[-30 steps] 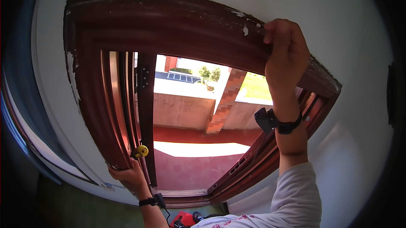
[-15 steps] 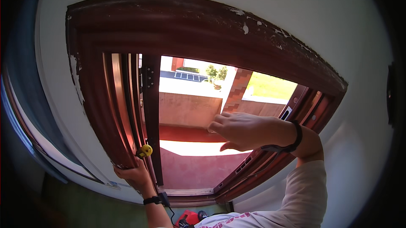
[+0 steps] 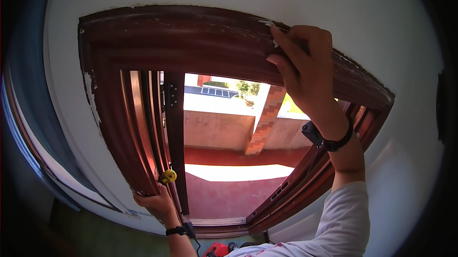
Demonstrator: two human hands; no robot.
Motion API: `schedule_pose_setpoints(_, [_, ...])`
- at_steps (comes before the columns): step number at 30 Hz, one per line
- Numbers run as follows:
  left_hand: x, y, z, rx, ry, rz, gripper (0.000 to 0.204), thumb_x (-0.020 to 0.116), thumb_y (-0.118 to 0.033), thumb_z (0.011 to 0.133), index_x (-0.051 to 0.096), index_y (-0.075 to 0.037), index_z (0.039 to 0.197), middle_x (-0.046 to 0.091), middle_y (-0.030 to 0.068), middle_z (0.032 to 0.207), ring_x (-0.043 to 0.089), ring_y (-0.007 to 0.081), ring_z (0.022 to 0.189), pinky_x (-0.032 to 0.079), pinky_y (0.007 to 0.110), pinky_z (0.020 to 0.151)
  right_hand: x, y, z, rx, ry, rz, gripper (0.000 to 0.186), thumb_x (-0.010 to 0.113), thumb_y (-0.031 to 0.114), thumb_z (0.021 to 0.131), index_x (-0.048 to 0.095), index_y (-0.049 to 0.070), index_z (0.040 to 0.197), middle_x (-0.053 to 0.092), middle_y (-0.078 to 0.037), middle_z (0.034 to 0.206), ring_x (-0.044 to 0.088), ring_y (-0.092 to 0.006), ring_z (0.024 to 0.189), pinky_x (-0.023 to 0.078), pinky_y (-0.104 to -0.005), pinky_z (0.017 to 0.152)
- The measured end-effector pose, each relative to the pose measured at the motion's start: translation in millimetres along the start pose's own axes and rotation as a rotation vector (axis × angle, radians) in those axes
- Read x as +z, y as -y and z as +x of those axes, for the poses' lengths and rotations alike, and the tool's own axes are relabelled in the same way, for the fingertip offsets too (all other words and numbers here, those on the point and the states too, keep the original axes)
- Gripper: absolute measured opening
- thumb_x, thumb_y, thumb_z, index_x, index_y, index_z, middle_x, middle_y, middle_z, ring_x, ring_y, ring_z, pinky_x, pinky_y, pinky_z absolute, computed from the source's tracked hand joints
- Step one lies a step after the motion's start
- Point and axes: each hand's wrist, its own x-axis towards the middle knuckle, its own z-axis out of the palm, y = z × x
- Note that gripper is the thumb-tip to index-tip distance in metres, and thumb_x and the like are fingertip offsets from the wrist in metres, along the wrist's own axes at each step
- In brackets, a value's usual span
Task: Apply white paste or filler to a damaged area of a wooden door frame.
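Observation:
A dark red-brown frame (image 3: 181,37) with chipped paint surrounds an opening in the white wall. My right hand (image 3: 305,66) is on its top rail, right of centre, with thumb and fingertips curled against the moulding. Lower on the left jamb, my left hand (image 3: 155,202) is closed around the frame's edge. Just above it a yellow-and-black tape measure (image 3: 169,176) sits at the inner side of the jamb; whether my fingers hold it I cannot tell. Both wrists wear black straps with small devices.
Blue-grey curtain-like material (image 3: 28,90) hangs at far left. Through the opening show a low outer wall (image 3: 214,128), a brick column (image 3: 265,121), trees and lawn. A red object (image 3: 217,250) lies at the bottom near my body. A dark object is at the far right.
My right hand left the top rail, dropped across the opening, then rose back onto the rail, farther left than at first. The frame appears slightly lower in view; my left hand stayed on the jamb.

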Motion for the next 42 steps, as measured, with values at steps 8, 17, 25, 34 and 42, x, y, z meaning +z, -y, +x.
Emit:
schedule_pose_setpoints(8, [-4,-5,7,-0.032,0.026,-0.012,0.098,0.074,-0.029,0.076,0.016,0.009,0.145,0.028,0.0277,0.139,0.035,0.043,0.126,0.036,0.051,0.104,6,-11,2,-0.179,-0.132,0.059,0.042,0.082,0.011,0.068,0.07,0.005,0.108,0.058,-0.006,0.091,0.054,-0.0236,0.084,0.043,-0.0361,0.074])
schedule_pose_setpoints(17, [-2,1,4,0.023,-0.019,0.054,0.099,0.074,-0.026,0.074,0.014,0.009,0.145,0.027,0.027,0.14,0.035,0.0426,0.127,0.036,0.05,0.105,2,-3,20,-0.146,0.038,0.145,0.039,0.08,0.011,0.07,0.068,0.006,0.106,0.059,-0.005,0.097,0.055,-0.0242,0.086,0.045,-0.0362,0.075])
schedule_pose_setpoints(25, [-11,-10,8,-0.098,0.119,0.058,0.099,0.074,-0.029,0.077,0.012,0.008,0.145,0.027,0.0283,0.139,0.035,0.0428,0.127,0.038,0.05,0.104,6,-18,22,-0.303,-0.021,0.147,0.039,0.081,0.012,0.069,0.068,0.005,0.105,0.06,-0.006,0.097,0.056,-0.0252,0.09,0.047,-0.0367,0.074])
schedule_pose_setpoints(34, [-4,-3,5,-0.04,0.026,-0.031,0.097,0.071,-0.028,0.075,0.014,0.009,0.144,0.027,0.0283,0.137,0.034,0.0446,0.125,0.036,0.053,0.105,7,-7,27,-0.216,0.015,0.171,0.035,0.082,0.011,0.068,0.066,0.005,0.099,0.059,-0.006,0.095,0.054,-0.0249,0.087,0.045,-0.0364,0.076])
schedule_pose_setpoints(42, [-8,-7,5,-0.09,0.081,-0.022,0.1,0.075,-0.025,0.075,0.013,0.01,0.145,0.027,0.0278,0.138,0.04,0.0431,0.122,0.043,0.049,0.1,7,-17,20,-0.297,0.004,0.158,0.032,0.082,0.01,0.068,0.066,0.006,0.096,0.06,-0.004,0.095,0.055,-0.0239,0.087,0.044,-0.0357,0.075])
